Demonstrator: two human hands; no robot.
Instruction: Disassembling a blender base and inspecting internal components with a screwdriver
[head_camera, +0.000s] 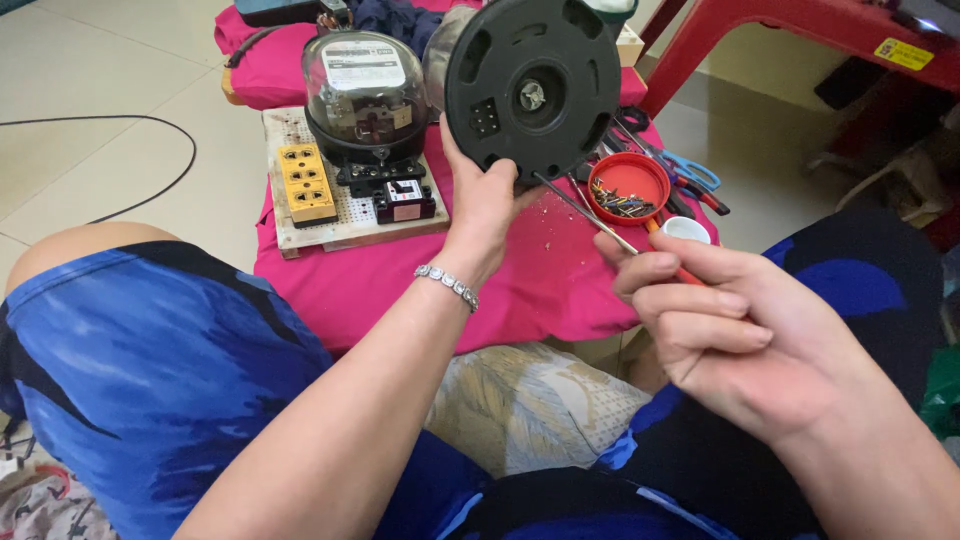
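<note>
a home floor (tiled (120, 60)), tools on pink cloth (400, 280).

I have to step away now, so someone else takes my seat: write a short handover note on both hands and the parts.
Left hand holds the round black base up, underside facing you.
Right hand grips a screwdriver, tip at the base's lower edge.
Red lid with loose screws sits on the pink cloth, scissors beside it.
Done: some screws appear to be out.
Left: cannot tell how many remain in the base.
</note>
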